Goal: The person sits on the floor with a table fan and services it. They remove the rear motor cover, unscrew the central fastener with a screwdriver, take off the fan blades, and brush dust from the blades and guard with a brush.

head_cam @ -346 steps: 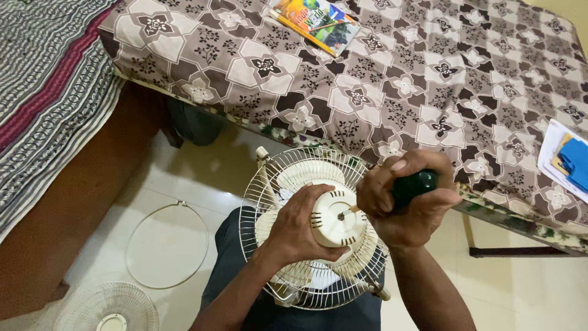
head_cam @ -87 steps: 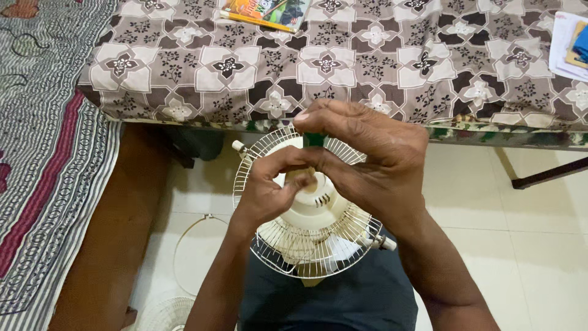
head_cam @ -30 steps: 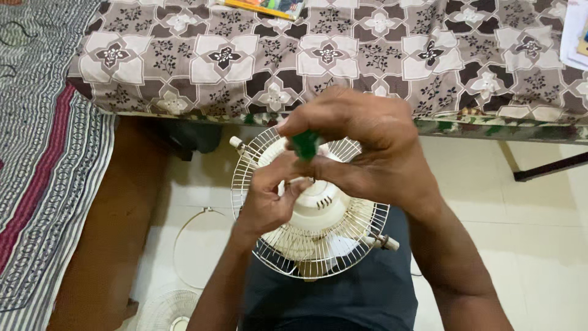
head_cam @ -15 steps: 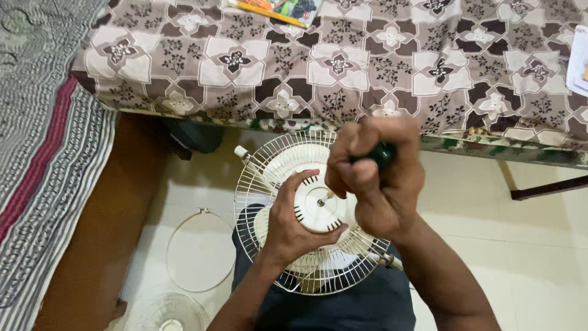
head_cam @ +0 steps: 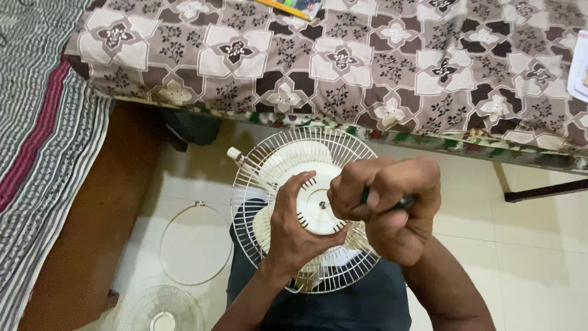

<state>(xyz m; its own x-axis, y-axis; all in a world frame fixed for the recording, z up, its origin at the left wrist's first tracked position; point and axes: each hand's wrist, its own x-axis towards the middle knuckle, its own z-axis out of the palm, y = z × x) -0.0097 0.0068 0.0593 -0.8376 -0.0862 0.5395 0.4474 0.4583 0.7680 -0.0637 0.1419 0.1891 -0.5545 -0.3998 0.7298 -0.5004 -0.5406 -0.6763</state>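
A cream table fan lies on my lap with its wire rear guard facing up and the round motor housing at the centre. My left hand cups that housing from the left and below. My right hand is clenched around a dark green-handled screwdriver, right beside the housing. The tool's tip is hidden behind my fingers.
A bed with a brown flower-patterned cover runs across the top. A striped mattress lies on the left. On the tiled floor sit a thin wire ring and the fan's other wire guard.
My right hand has dropped from above the fan to the right side of the motor housing, still gripping the screwdriver. My left hand stays on the housing.
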